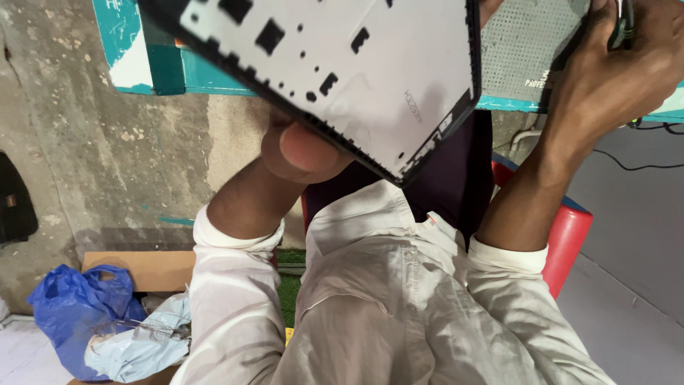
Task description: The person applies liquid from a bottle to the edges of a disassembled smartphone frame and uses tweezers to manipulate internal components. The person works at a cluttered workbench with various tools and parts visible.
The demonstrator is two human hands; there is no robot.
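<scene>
A flat grey laptop cover panel [370, 64] with a black rim and several square cut-outs is held tilted close to the camera. My left hand [299, 153] is under its lower edge, with the fingers hidden behind the panel and only the heel and thumb base showing. My right hand [613, 64] reaches to the top right, fingers curled around a small dark object [625, 25] that is mostly hidden. Under that hand lies a grey perforated mat [527, 50] on the table.
A teal-edged table [164, 71] runs along the top. A red stool [570, 235] sits under me. A blue plastic bag [71, 306], crumpled pale wrapping [142, 342] and a cardboard box [153, 267] lie at lower left. A black cable [634, 167] trails at right.
</scene>
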